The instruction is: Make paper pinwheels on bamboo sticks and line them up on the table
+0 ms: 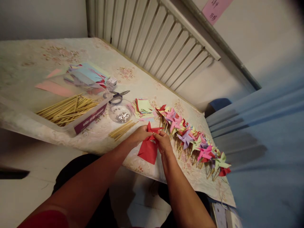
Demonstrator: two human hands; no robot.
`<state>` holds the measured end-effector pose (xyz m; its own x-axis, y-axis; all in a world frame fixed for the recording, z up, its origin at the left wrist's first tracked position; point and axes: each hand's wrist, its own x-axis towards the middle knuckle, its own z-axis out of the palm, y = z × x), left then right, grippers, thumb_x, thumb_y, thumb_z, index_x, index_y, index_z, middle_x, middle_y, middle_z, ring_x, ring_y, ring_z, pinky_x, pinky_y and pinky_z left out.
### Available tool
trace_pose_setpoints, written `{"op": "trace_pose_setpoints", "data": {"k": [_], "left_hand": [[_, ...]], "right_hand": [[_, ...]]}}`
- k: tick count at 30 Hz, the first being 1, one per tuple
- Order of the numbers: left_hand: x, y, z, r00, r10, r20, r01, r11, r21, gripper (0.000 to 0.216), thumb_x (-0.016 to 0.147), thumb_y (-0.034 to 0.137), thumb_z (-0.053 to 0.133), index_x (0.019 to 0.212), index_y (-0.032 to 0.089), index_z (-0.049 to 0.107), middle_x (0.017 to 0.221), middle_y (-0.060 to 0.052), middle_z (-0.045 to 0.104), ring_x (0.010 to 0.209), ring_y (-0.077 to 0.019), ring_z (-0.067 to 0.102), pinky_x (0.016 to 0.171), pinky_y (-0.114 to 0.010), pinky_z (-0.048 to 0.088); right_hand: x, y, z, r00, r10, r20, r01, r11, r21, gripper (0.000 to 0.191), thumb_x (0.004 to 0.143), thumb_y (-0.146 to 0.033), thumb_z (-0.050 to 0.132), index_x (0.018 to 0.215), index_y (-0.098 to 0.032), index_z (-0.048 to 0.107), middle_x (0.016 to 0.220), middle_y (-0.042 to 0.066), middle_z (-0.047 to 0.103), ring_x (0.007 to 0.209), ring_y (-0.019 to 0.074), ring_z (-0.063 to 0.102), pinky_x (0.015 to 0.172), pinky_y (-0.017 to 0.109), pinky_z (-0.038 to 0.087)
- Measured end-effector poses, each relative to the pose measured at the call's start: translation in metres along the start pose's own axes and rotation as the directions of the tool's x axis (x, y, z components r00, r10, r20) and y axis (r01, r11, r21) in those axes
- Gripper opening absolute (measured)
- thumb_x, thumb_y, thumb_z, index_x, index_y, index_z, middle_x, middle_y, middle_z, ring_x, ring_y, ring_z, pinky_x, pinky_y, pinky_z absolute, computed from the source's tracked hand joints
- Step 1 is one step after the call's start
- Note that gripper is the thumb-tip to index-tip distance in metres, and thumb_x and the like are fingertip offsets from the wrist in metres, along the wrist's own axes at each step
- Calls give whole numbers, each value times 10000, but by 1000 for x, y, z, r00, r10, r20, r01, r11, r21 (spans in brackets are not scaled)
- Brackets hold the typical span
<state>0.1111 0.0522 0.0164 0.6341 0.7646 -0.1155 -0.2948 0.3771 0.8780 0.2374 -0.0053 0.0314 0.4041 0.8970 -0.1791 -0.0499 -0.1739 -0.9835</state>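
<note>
Near the front edge of the table, my left hand (143, 133) and my right hand (163, 141) pinch a red paper pinwheel (150, 127) from either side. Some of its corners are folded toward the middle, where a small bright spot shows between my fingertips. Below my fingers spreads a flat red paper piece (147, 152); whether it belongs to the pinwheel or lies under it I cannot tell. Just beyond my left hand are a row of thin wooden sticks (122, 129) and a stack of coloured paper squares (143, 107). Finished pinwheels (185, 138) on sticks lie beside my right hand.
A clear round dish (120, 113) holds small shiny metal pieces. Behind it lie dark-handled scissors (116, 97) and a small white box (111, 82). A plastic bin (90, 122) of sticks stands left, with coloured paper (89, 73) behind. A blue curtain (258, 136) hangs at right.
</note>
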Motion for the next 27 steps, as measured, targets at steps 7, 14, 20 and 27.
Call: {"op": "trace_pose_setpoints", "data": {"k": [7, 14, 20, 27], "left_hand": [[0, 1, -2, 1000, -26, 6, 26, 998, -53, 265, 626, 231, 744, 860, 136, 664, 785, -37, 707, 716, -156, 648, 718, -292, 511], [0, 0, -4, 1000, -7, -28, 6, 999, -34, 227, 624, 154, 681, 849, 130, 666, 735, -19, 695, 673, -140, 621, 652, -254, 482], [-2, 1, -3, 999, 7, -36, -7, 1000, -18, 237, 618, 136, 686, 854, 128, 670, 763, -23, 702, 695, -146, 627, 677, -265, 495], [-6, 7, -3, 999, -11, -38, 9, 999, -51, 269, 616, 182, 730, 875, 130, 680, 753, -23, 706, 727, -169, 649, 696, -285, 505]], "right_hand": [[-5, -3, 1, 999, -30, 12, 30, 998, -57, 214, 593, -335, 723, 634, -192, 570, 544, -72, 521, 475, 79, 386, 488, 222, 300], [-10, -5, 2, 998, -29, 56, 32, 998, -54, 210, 616, -345, 713, 621, -197, 564, 523, -73, 499, 471, 80, 377, 483, 220, 292], [-15, -6, 5, 999, -7, 35, 8, 1000, -17, 216, 596, -341, 733, 643, -195, 580, 557, -57, 553, 487, 88, 421, 500, 224, 322], [-20, -3, -5, 998, -58, -14, 58, 998, -3, 282, 657, -419, 754, 764, -181, 649, 645, -34, 606, 552, 104, 496, 571, 240, 406]]}}
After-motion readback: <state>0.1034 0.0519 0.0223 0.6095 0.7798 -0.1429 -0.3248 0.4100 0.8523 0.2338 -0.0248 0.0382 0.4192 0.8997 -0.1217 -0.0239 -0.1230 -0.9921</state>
